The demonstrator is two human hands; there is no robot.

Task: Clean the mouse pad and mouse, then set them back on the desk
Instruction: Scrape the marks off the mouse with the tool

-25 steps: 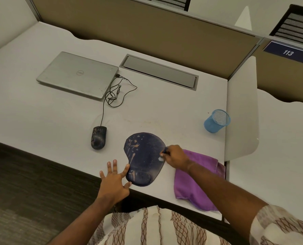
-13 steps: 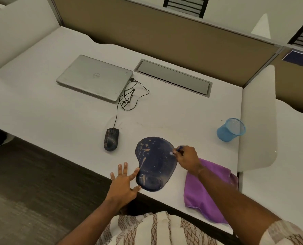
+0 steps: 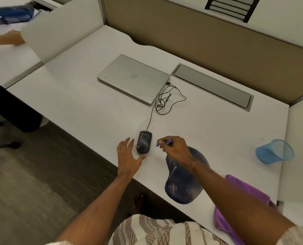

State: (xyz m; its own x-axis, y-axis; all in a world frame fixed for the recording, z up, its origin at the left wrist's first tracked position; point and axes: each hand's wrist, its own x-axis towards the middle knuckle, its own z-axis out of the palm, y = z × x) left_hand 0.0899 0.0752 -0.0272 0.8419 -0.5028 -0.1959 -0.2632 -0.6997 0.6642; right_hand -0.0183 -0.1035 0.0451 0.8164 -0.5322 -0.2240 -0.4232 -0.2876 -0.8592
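Note:
A dark wired mouse [image 3: 144,142] with pale smears lies on the white desk [image 3: 80,103] near its front edge. My left hand [image 3: 128,157] is spread open just left of the mouse, thumb beside its rear end. My right hand [image 3: 175,147] hovers just right of the mouse and pinches a small blue-purple object [image 3: 165,142] at its fingertips. The dark blue mouse pad [image 3: 184,181], streaked with pale marks, lies under my right wrist and forearm. A purple cloth [image 3: 242,197] lies at the desk's front right, partly hidden by my arm.
A closed silver laptop [image 3: 133,77] sits at the back, with the mouse cable [image 3: 165,101] coiled beside it. A grey cable tray [image 3: 211,86] runs along the partition. A blue mesh cup [image 3: 274,151] lies tipped at the right. Another person's hand [image 3: 11,38] shows at the far left.
My right hand left the mouse pad's edge and moved left towards the mouse, still pinching the small object. My left hand shifted from the pad to beside the mouse. The camera swung left.

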